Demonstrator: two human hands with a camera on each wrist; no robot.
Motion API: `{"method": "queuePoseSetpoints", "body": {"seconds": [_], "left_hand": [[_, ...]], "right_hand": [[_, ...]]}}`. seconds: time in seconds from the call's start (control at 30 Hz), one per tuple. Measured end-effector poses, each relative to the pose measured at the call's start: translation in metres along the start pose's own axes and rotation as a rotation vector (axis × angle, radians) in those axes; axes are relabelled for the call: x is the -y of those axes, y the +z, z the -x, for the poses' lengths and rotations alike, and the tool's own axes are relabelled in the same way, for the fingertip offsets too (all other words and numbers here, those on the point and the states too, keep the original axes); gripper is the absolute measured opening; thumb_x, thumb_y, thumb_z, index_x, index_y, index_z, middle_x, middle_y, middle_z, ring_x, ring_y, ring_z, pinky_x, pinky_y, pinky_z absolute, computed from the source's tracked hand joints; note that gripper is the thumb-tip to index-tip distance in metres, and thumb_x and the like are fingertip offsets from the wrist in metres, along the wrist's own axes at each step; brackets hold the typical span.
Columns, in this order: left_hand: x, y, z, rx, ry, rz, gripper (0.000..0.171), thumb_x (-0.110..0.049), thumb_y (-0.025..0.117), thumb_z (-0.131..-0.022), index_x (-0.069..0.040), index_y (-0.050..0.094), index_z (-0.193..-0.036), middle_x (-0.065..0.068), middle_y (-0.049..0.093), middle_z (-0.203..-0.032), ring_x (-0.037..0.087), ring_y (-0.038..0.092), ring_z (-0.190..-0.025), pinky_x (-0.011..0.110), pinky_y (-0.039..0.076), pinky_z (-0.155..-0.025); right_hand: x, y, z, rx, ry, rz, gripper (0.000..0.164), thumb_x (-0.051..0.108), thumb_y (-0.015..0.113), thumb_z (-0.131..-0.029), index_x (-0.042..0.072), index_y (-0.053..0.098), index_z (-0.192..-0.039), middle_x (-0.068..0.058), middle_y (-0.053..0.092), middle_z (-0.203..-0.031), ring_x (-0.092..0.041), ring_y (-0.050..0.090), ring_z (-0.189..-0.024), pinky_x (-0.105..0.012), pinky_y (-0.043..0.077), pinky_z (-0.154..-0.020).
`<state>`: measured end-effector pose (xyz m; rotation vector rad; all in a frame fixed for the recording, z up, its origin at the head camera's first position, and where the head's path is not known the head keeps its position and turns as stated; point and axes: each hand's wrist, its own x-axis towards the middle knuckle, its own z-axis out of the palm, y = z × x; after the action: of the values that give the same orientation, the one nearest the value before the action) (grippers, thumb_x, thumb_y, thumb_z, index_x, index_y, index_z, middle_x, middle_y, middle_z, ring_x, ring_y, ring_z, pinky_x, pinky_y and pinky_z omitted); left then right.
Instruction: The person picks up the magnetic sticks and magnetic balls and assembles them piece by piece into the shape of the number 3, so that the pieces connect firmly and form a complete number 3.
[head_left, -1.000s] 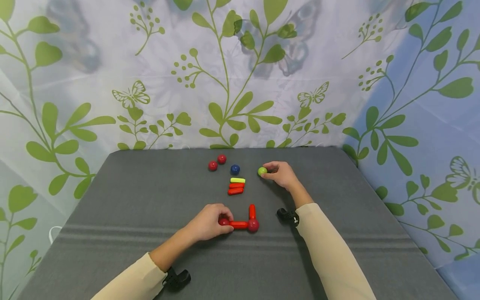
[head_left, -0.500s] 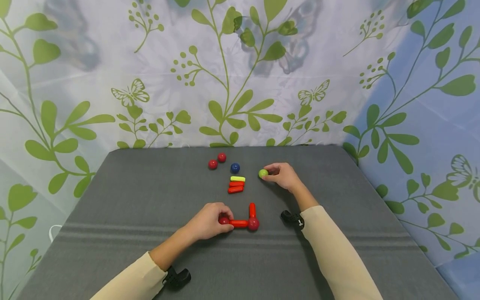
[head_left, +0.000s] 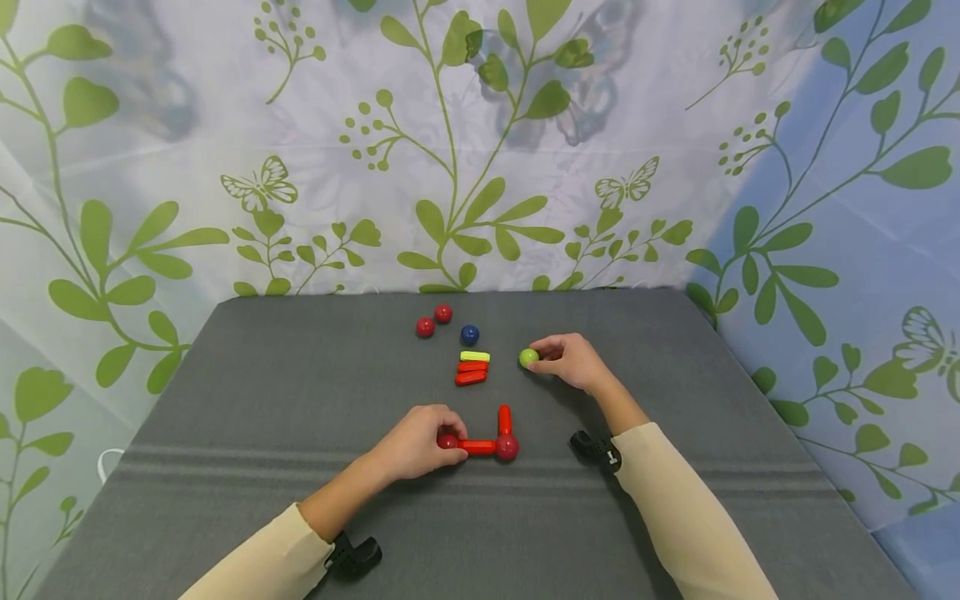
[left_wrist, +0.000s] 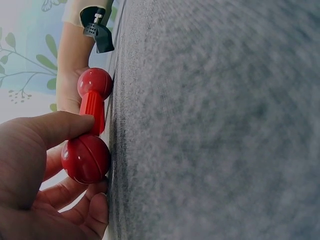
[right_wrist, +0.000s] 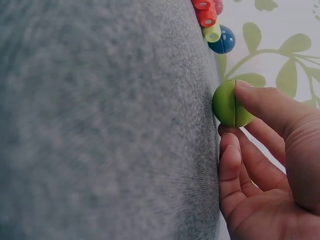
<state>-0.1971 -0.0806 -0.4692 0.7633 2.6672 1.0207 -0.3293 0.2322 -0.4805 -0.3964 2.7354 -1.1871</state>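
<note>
Pinching a green ball (head_left: 528, 357), the right hand (head_left: 572, 362); left hand (head_left: 415, 443) grips a red ball (head_left: 447, 441).

Grey mat (head_left: 247, 433): wide bare stretches to the left of centre, to the right of the right hand (head_left: 572, 362), and along the near edge. Obstacles cluster mid-mat. Far row: two red balls (head_left: 433, 321) and blue ball (head_left: 469, 334), close together. Just nearer, stacked sticks (head_left: 473, 367) (one yellow, two red) lie side by side. Narrow gap between sticks and green ball (head_left: 528, 357). Red L-shaped assembly (head_left: 491, 440) sits between both forearms; left hand (head_left: 417, 442) blocks its left end. Patterned curtain (head_left: 480, 142) closes the far and right sides
</note>
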Motion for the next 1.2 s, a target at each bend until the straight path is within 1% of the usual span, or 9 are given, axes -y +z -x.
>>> {"method": "queuePoseSetpoints", "body": {"seconds": [0.23,0.4,0.5,0.63,0.9,1.03,1.13,1.2], "left_hand": [[0.000,-0.001,0.000,0.007,-0.002,-0.002,0.012,-0.016,0.082,-0.086,-0.019,0.073,-0.092,-0.006,0.064,-0.089,0.012,0.055,-0.082,0.026,0.047,-0.069],[-0.001,-0.001,0.001,-0.002,0.012,-0.009,0.010,-0.017,0.082,-0.086,-0.019,0.073,-0.091,-0.007,0.063,-0.087,0.011,0.055,-0.080,0.025,0.046,-0.069],[-0.003,-0.001,0.001,-0.009,0.024,-0.012,0.009,-0.017,0.081,-0.086,-0.018,0.073,-0.091,-0.006,0.063,-0.085,0.011,0.055,-0.079,0.025,0.046,-0.069],[-0.004,-0.001,0.002,-0.008,0.021,-0.007,0.009,-0.017,0.081,-0.087,-0.017,0.073,-0.091,-0.006,0.063,-0.086,0.011,0.055,-0.079,0.025,0.047,-0.069],[-0.003,-0.001,0.000,0.004,0.012,-0.004,0.010,-0.017,0.081,-0.087,-0.018,0.073,-0.092,-0.007,0.063,-0.086,0.011,0.055,-0.080,0.025,0.047,-0.069],[-0.002,0.000,0.000,0.005,0.012,-0.004,0.010,-0.017,0.081,-0.087,-0.018,0.073,-0.092,-0.007,0.063,-0.086,0.011,0.055,-0.080,0.025,0.047,-0.069],[-0.002,0.000,0.001,0.005,0.010,-0.003,0.009,-0.017,0.081,-0.087,-0.018,0.073,-0.092,-0.007,0.063,-0.086,0.011,0.055,-0.080,0.025,0.047,-0.069],[-0.002,0.000,0.001,0.005,0.009,-0.001,0.009,-0.017,0.081,-0.087,-0.019,0.073,-0.091,-0.007,0.063,-0.086,0.011,0.055,-0.080,0.025,0.047,-0.069]], "right_hand": [[0.002,0.002,0.004,0.005,0.005,-0.011,0.041,0.026,0.086,-0.084,0.012,0.075,-0.120,-0.008,0.074,-0.111,-0.022,0.065,-0.097,-0.030,0.052,-0.078],[0.007,0.004,0.008,0.016,0.001,-0.015,0.041,0.025,0.087,-0.082,0.011,0.076,-0.119,-0.008,0.075,-0.110,-0.021,0.065,-0.094,-0.030,0.051,-0.076],[0.010,0.004,0.011,0.034,0.011,-0.035,0.040,0.024,0.088,-0.081,0.012,0.076,-0.117,-0.008,0.075,-0.109,-0.021,0.065,-0.092,-0.030,0.051,-0.074],[0.015,0.005,0.015,0.078,0.015,-0.041,0.040,0.026,0.088,-0.081,0.012,0.076,-0.117,-0.008,0.075,-0.108,-0.019,0.065,-0.091,-0.030,0.052,-0.074],[0.020,0.007,0.020,0.157,-0.049,-0.025,0.040,0.025,0.086,-0.084,0.014,0.075,-0.121,-0.004,0.075,-0.111,-0.017,0.063,-0.092,-0.029,0.052,-0.079],[0.020,0.009,0.022,0.185,-0.058,-0.038,0.038,0.024,0.085,-0.085,0.013,0.075,-0.120,-0.004,0.076,-0.110,-0.017,0.061,-0.087,-0.029,0.051,-0.074],[0.020,0.010,0.023,0.194,-0.068,-0.050,0.039,0.023,0.085,-0.085,0.011,0.075,-0.121,-0.007,0.076,-0.110,-0.018,0.061,-0.085,-0.030,0.050,-0.072],[0.020,0.011,0.024,0.198,-0.070,-0.058,0.038,0.023,0.085,-0.085,0.011,0.075,-0.120,-0.006,0.076,-0.108,-0.018,0.061,-0.084,-0.030,0.049,-0.071]]}}
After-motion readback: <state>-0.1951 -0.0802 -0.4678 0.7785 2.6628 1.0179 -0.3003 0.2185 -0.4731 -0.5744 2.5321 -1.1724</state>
